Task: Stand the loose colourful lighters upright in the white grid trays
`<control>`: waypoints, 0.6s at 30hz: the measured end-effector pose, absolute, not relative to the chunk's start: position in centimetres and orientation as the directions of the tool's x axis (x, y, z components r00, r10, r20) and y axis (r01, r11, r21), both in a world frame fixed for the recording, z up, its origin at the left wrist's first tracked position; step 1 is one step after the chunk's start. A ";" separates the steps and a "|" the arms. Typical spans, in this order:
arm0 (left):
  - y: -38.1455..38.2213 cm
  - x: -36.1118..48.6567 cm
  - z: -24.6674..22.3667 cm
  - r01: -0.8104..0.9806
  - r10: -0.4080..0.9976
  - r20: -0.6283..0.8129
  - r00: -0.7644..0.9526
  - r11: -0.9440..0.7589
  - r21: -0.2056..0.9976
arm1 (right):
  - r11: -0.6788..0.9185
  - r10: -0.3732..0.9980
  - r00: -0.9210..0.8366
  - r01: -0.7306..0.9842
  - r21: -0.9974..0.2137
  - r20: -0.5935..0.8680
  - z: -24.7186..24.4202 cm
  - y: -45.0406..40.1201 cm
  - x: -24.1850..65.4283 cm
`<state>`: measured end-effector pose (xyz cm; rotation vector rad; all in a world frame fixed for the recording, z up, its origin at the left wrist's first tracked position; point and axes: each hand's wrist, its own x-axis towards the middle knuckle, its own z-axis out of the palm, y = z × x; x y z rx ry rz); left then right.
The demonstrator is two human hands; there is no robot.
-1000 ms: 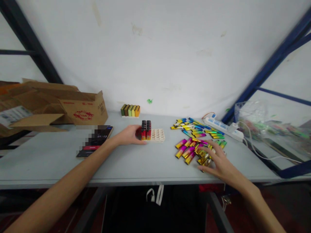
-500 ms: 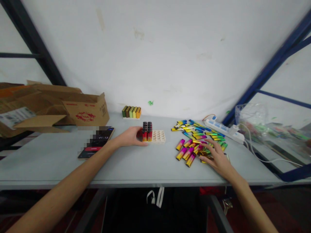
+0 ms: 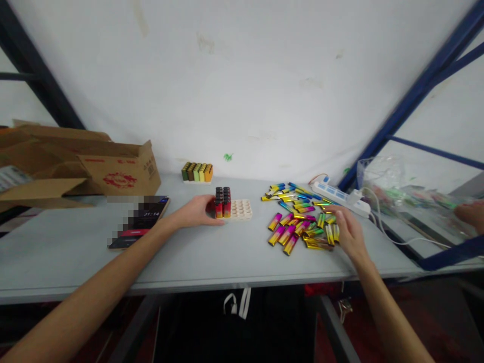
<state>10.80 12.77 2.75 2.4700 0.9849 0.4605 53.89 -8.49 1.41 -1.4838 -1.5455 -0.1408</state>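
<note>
Head cam: white tray (image 3: 241, 209) only part filled, with a messy pile of lighters (image 3: 289, 234) scattered off to its right.
Red lighters (image 3: 223, 204) are stood upright in the tray's left end, and the holes to their right are left bare. That end is wrapped by the left hand (image 3: 196, 210), fingers curled, though whether tray or lighters are actually gripped can't be told. The right hand (image 3: 351, 236) is set well right of the tray, at the pile's far edge, fingers bent; can't tell if anything's pinched. Behind the tray, a bit left, a block of green-to-orange lighters (image 3: 197, 172) is parked; a phone (image 3: 153, 214) is laid further left.
</note>
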 end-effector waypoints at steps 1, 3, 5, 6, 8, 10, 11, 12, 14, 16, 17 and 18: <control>12.8 10.8 2.7 0.561 0.708 0.146 0.691 -0.652 0.510 | 0.237 0.703 0.217 0.827 -0.511 0.678 1.7 -9.0 54.1; 12.9 10.8 2.7 0.553 0.707 0.150 0.691 -0.651 0.520 | 0.181 0.729 0.215 0.855 -0.486 0.650 2.2 -10.2 54.7; 12.8 10.8 2.8 0.546 0.706 0.142 0.694 -0.644 0.536 | 0.104 0.786 0.190 0.897 -0.429 0.588 2.4 -11.6 55.3; 12.7 10.8 2.9 0.547 0.707 0.133 0.694 -0.639 0.540 | 0.067 0.815 0.181 0.915 -0.398 0.551 2.3 -12.3 55.5; 12.6 10.9 3.1 0.555 0.711 0.118 0.694 -0.632 0.541 | 0.019 0.864 0.166 0.933 -0.359 0.475 1.9 -13.6 55.8; 12.5 10.9 3.2 0.561 0.711 0.116 0.694 -0.634 0.532 | 0.009 0.893 0.153 0.934 -0.357 0.423 1.1 -14.5 55.8; 12.5 10.9 3.3 0.561 0.710 0.118 0.694 -0.637 0.529 | 0.004 0.901 0.154 0.932 -0.363 0.406 0.7 -14.7 55.7; 12.5 11.0 3.2 0.561 0.710 0.121 0.694 -0.639 0.527 | -0.007 0.903 0.163 0.930 -0.367 0.398 0.2 -14.8 55.6; 12.6 10.9 3.2 0.562 0.713 0.130 0.689 -0.639 0.525 | -0.046 0.894 0.200 0.932 -0.361 0.402 -0.5 -14.7 55.4; 12.6 10.9 3.1 0.561 0.717 0.139 0.683 -0.637 0.529 | -0.108 0.872 0.250 0.936 -0.334 0.421 -0.9 -14.0 55.3; 12.6 10.9 3.1 0.560 0.717 0.140 0.683 -0.637 0.529 | -0.143 0.859 0.275 0.939 -0.313 0.433 -1.1 -13.6 55.3; 12.6 10.9 3.1 0.560 0.715 0.137 0.686 -0.638 0.528 | -0.175 0.846 0.294 0.941 -0.290 0.444 -1.1 -13.1 55.3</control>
